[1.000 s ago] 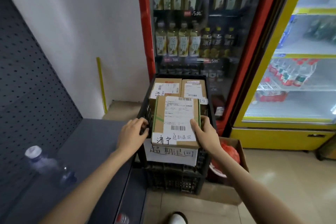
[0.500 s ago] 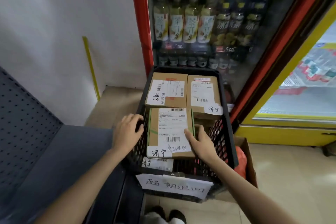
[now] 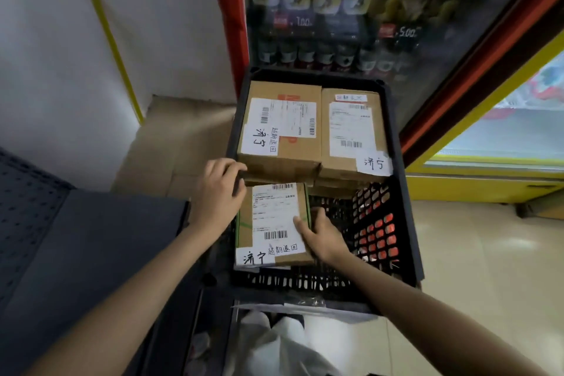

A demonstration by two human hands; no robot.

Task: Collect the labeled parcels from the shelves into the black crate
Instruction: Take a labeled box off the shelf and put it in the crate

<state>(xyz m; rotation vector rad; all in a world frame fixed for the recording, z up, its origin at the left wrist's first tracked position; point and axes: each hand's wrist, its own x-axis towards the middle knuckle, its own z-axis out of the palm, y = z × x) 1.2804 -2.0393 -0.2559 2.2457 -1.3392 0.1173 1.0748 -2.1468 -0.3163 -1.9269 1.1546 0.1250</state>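
Observation:
A black crate [image 3: 406, 192] stands in front of me. A small labeled cardboard parcel [image 3: 271, 223] lies inside its near left part. My left hand [image 3: 218, 195] grips the parcel's left far corner at the crate's left wall. My right hand [image 3: 320, 233] holds the parcel's right edge, thumb on the label. Two larger labeled parcels lie side by side at the crate's far end: one on the left [image 3: 280, 131], one on the right [image 3: 352, 134], stacked on boxes beneath.
A glass-door drinks fridge with a red frame [image 3: 227, 18] stands right behind the crate. A yellow-framed fridge [image 3: 476, 180] is at the right. A dark grey shelf [image 3: 91, 241] runs along my left. A white wall and tiled floor [image 3: 457, 253] surround the crate.
The small parcel has gone down from above the crate's rim into the crate's near left part, both hands still on it. My view has moved closer and tilted down.

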